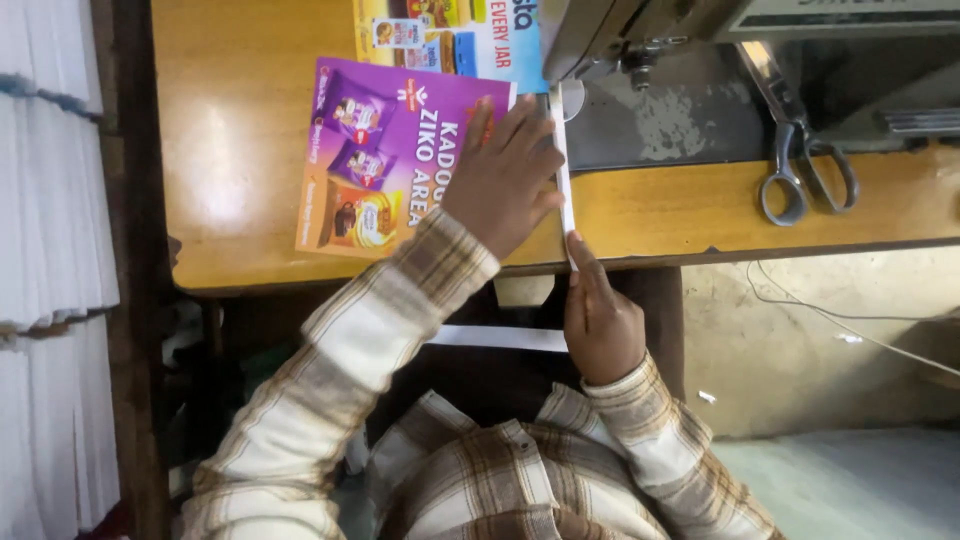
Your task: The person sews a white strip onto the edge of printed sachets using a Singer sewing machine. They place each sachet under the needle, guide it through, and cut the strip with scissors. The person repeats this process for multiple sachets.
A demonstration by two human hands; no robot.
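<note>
Head view. A wooden counter (240, 150) carries a sewing machine (640, 30) at the upper right. A purple printed sheet (385, 150) lies flat on the counter, its right edge folded under a narrow white strip (563, 165) that runs from the machine's foot down past the counter's front edge. The left hand (505, 175) lies spread and palm-down on the right part of the sheet, its fingertips touching the strip and pressing sheet and strip to the wood; it covers part of the print. The right hand (598, 320), below the counter's edge, pinches the lower end of the strip between thumb and forefinger, the other fingers curled in. A second printed sheet (450, 35), yellow and blue, lies beneath the purple one near the machine. Grey-handled scissors (800, 160) rest on the counter to the right, well apart from both hands. A stack of white sheets (50, 170) stands along the left margin. Plaid sleeves (380, 320) cover both forearms. A thin cable (850, 320) crosses the floor at right.
</note>
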